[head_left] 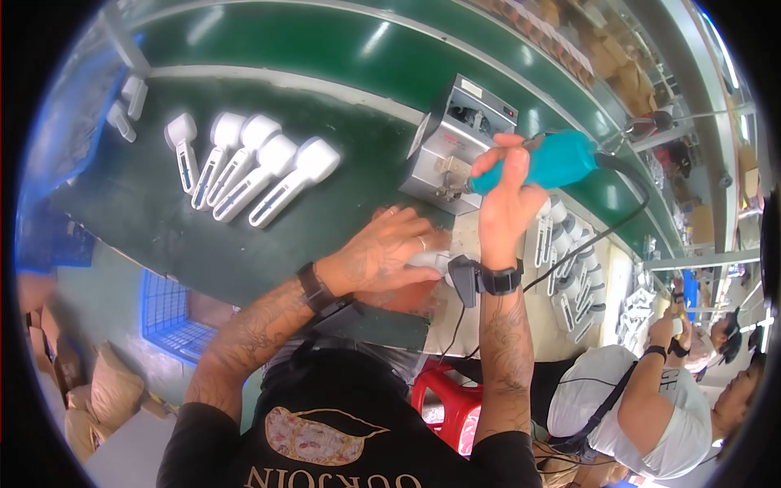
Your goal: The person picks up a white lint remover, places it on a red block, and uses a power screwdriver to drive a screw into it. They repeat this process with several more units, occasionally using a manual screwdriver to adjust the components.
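Observation:
My right hand is wrapped round a teal electric screwdriver. The screwdriver's tip points left, to the front of a grey metal screw feeder; whether the two touch I cannot tell. My left hand lies low over the bench, its fingers closed on a white plastic piece, mostly covered by the fingers. A reddish-brown patch shows under that hand. Farther left on the green bench lie several white paddle-shaped devices with round heads and slotted handles.
More white devices lie in rows to the right. A black cable hangs from the screwdriver. A blue crate and brown bags are below left. A red stool stands under the bench. Another person in white works at right.

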`<control>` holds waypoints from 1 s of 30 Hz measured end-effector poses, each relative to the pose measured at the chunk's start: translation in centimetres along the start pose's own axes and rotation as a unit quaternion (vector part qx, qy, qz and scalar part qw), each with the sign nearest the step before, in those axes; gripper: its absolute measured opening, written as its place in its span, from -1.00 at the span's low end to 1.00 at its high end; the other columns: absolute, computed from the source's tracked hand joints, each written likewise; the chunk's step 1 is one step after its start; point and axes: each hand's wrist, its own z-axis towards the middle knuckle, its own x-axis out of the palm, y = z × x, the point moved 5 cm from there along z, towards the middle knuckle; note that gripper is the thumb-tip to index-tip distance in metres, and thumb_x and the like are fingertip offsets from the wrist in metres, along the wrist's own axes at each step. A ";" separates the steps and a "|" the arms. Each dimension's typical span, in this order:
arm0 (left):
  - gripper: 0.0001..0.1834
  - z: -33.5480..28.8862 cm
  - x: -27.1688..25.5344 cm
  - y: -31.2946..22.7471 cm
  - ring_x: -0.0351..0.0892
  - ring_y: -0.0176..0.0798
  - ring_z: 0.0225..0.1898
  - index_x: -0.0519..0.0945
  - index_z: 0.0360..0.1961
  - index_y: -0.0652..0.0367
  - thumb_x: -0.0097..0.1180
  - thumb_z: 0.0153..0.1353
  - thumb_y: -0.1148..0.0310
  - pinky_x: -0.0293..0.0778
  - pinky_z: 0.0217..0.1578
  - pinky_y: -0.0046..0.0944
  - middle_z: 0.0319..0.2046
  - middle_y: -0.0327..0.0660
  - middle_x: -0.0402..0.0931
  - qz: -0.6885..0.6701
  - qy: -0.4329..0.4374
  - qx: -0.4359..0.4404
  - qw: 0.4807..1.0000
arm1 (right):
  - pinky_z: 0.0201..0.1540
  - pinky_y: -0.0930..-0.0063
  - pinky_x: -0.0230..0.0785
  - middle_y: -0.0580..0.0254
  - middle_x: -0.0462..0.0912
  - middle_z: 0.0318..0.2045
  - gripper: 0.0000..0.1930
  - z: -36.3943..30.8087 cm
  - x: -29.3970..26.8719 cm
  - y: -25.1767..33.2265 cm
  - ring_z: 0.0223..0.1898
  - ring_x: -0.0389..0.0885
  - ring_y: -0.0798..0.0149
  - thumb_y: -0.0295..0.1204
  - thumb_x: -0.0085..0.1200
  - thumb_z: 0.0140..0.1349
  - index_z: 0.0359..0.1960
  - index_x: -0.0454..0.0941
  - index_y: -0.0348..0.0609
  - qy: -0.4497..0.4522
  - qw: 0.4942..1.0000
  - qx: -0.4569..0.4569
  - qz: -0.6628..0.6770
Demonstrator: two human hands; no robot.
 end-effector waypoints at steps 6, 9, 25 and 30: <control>-0.55 0.0 0.0 0.0 0.46 -0.14 -0.07 0.67 0.00 -0.03 0.33 0.17 -0.03 0.40 0.01 -0.04 -0.12 -0.28 0.54 -0.016 -0.021 -0.008 1.000 | -0.41 0.51 0.33 0.27 0.56 -0.54 -0.68 0.2 1.1 -2.5 -0.49 0.52 0.40 -0.20 -0.07 0.54 -0.17 0.49 -0.25 0.001 0.998 -0.017 0.059; -0.54 0.1 0.1 -0.1 0.47 -0.14 -0.07 0.67 0.00 -0.03 0.34 0.15 -0.02 0.39 0.02 -0.05 -0.11 -0.30 0.55 -0.008 -0.025 -0.005 1.000 | -0.41 0.50 0.33 0.28 0.55 -0.55 -0.70 0.0 1.1 -2.6 -0.49 0.53 0.39 -0.21 -0.06 0.53 -0.18 0.48 -0.25 0.003 0.997 -0.011 0.077; -0.52 0.0 0.0 0.2 0.51 -0.12 -0.05 0.67 0.03 -0.04 0.37 0.12 0.01 0.40 0.01 -0.06 -0.08 -0.27 0.59 -0.023 -0.018 -0.039 0.999 | -0.40 0.41 0.37 0.17 0.51 -0.52 -0.42 -6.7 -3.2 -0.2 -0.49 0.50 0.29 0.06 0.04 0.44 -0.03 0.44 -0.38 0.013 0.994 0.064 0.084; -0.54 -0.1 0.2 0.1 0.50 -0.11 -0.04 0.67 0.00 -0.04 0.37 0.12 0.02 0.40 0.03 -0.04 -0.06 -0.26 0.59 -0.029 -0.008 -0.042 0.999 | -0.39 0.40 0.38 0.18 0.50 -0.52 -0.48 -6.9 -2.9 -0.6 -0.49 0.50 0.28 0.01 0.05 0.45 -0.08 0.41 -0.35 0.024 0.993 0.052 0.101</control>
